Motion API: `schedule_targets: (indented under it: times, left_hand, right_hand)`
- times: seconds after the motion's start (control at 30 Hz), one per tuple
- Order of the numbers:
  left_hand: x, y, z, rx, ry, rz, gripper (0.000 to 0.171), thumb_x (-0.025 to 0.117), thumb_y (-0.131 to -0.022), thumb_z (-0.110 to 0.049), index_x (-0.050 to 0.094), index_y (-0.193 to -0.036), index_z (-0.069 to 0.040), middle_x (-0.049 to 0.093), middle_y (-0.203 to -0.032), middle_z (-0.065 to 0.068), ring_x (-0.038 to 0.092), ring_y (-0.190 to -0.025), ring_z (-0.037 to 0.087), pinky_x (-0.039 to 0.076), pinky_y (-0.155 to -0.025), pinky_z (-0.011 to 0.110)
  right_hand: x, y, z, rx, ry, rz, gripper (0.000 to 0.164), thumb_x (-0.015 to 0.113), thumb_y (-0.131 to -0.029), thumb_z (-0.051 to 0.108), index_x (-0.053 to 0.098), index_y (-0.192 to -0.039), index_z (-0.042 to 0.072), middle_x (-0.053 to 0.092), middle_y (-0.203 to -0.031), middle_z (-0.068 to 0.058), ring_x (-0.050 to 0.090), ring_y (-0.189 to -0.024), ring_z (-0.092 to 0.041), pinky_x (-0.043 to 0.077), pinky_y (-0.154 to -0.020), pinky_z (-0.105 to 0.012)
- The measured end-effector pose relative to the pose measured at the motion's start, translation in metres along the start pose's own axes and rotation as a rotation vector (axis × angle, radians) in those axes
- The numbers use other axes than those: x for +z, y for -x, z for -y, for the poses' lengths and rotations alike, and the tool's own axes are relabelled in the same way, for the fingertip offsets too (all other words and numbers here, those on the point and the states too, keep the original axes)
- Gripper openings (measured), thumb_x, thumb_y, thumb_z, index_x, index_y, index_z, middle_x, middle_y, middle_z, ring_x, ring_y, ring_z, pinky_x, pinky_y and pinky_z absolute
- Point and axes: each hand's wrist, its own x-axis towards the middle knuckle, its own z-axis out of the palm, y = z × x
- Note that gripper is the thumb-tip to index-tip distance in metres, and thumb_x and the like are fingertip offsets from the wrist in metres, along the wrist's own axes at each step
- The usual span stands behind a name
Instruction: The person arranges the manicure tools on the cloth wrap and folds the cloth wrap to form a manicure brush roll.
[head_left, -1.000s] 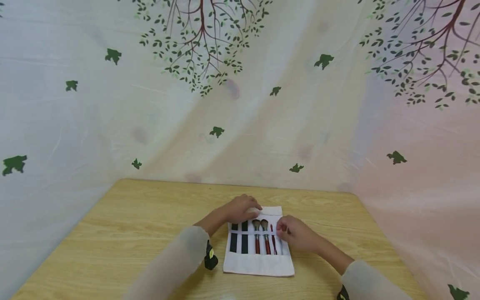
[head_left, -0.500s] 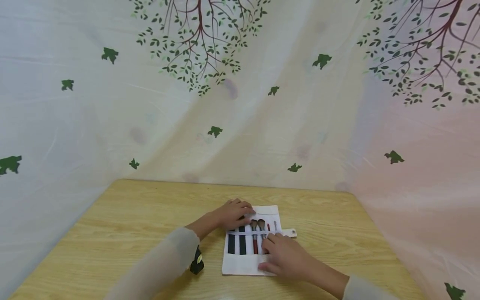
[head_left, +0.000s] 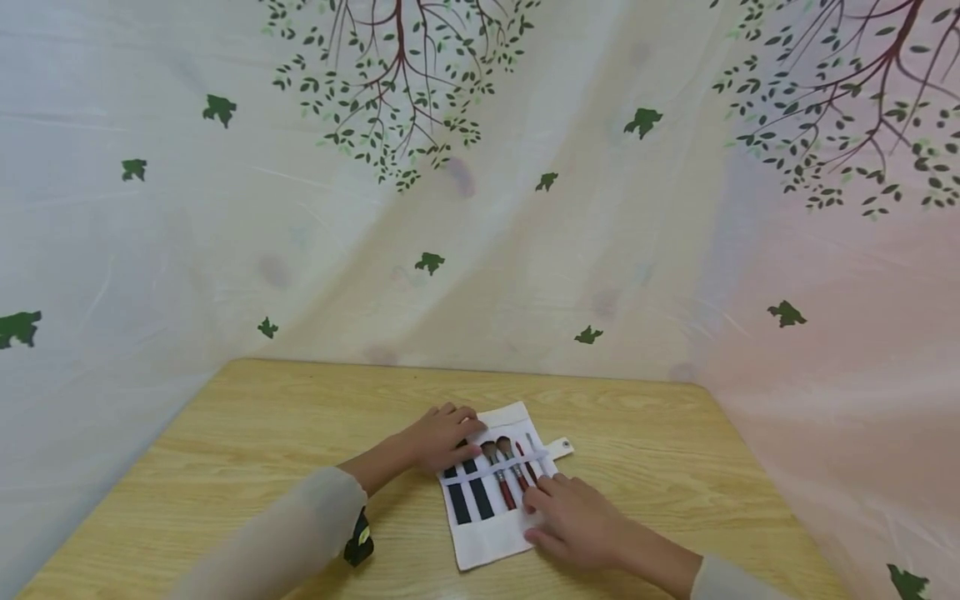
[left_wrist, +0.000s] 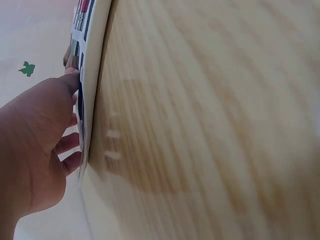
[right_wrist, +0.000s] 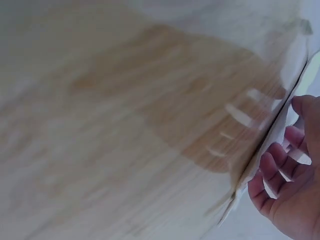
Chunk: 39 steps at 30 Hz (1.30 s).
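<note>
A white fabric brush roll (head_left: 487,543) lies unfolded on the table, turned slantwise. An elastic band across it holds two dark flat strips (head_left: 459,502), two makeup brushes (head_left: 507,492) with red handles, and slimmer tools at the right. My left hand (head_left: 441,437) rests on the roll's upper left corner, fingers extended and thumb over the strips' tops. At the lower right edge, my right hand (head_left: 573,521) touches the fabric, covering the lower ends of the slim tools. In the right wrist view, its fingertips meet the roll's edge (right_wrist: 275,132).
The wooden table (head_left: 300,417) extends on all sides of the roll. A short white strap (head_left: 561,447) with a snap juts from the roll's right side. Behind the table hangs a pale curtain (head_left: 480,283) printed with branches and leaves.
My right hand has left the slim tools at the upper right and come down to the lower right edge. The roll has turned counterclockwise, its top shifting left along with my left hand.
</note>
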Motion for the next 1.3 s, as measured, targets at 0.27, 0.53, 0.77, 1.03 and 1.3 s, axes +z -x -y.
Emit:
schedule_targets:
  times: [0.27, 0.53, 0.77, 1.03, 1.3]
  left_hand:
    - [0.0, 0.027, -0.011, -0.094, -0.009, -0.037, 0.046, 0.049, -0.107, -0.046, 0.056, -0.141, -0.017, 0.054, -0.136, 0.008, 0.048, -0.115, 0.027, 0.044, -0.094, 0.049]
    - [-0.003, 0.043, -0.029, -0.172, -0.052, -0.084, 0.045, 0.054, -0.104, -0.048, 0.061, -0.127, -0.01, 0.055, -0.12, 0.009, 0.048, -0.101, 0.025, 0.046, -0.085, 0.044]
    - [-0.005, 0.044, -0.013, -0.054, -0.039, -0.036, 0.053, 0.046, -0.107, -0.051, 0.054, -0.144, -0.013, 0.051, -0.145, 0.008, 0.047, -0.132, 0.027, 0.041, -0.106, 0.049]
    - [-0.008, 0.05, 0.005, 0.094, 0.009, 0.108, 0.066, 0.04, -0.106, -0.06, 0.036, -0.16, -0.023, 0.032, -0.166, 0.006, 0.025, -0.154, 0.03, 0.027, -0.12, 0.05]
    - [-0.007, 0.062, 0.002, 0.07, 0.015, 0.124, 0.075, 0.036, -0.102, -0.068, 0.03, -0.162, -0.024, 0.031, -0.166, 0.008, 0.029, -0.152, 0.029, 0.028, -0.121, 0.047]
  right_hand:
    - [0.003, 0.004, -0.027, -0.083, -0.039, -0.054, 0.021, 0.063, -0.099, 0.04, 0.062, -0.117, 0.029, 0.05, -0.1, 0.012, 0.046, -0.091, -0.008, 0.044, -0.079, -0.032]
    - [0.002, 0.005, -0.045, -0.141, -0.048, -0.062, 0.024, 0.058, -0.104, 0.04, 0.063, -0.123, 0.027, 0.053, -0.106, 0.011, 0.048, -0.098, -0.009, 0.046, -0.088, -0.036]
    - [0.002, 0.004, -0.012, 0.056, 0.015, -0.007, 0.07, 0.042, -0.095, 0.076, 0.06, -0.132, 0.019, 0.058, -0.117, -0.001, 0.05, -0.101, -0.019, 0.048, -0.089, -0.045]
    - [0.0, 0.005, 0.022, 0.228, -0.029, 0.067, 0.1, 0.042, -0.081, 0.092, 0.051, -0.147, 0.017, 0.055, -0.129, -0.011, 0.053, -0.113, -0.029, 0.049, -0.095, -0.056]
    - [0.0, 0.008, 0.014, 0.161, -0.035, 0.057, 0.1, 0.043, -0.086, 0.088, 0.042, -0.156, 0.016, 0.048, -0.142, -0.015, 0.049, -0.126, -0.034, 0.046, -0.102, -0.056]
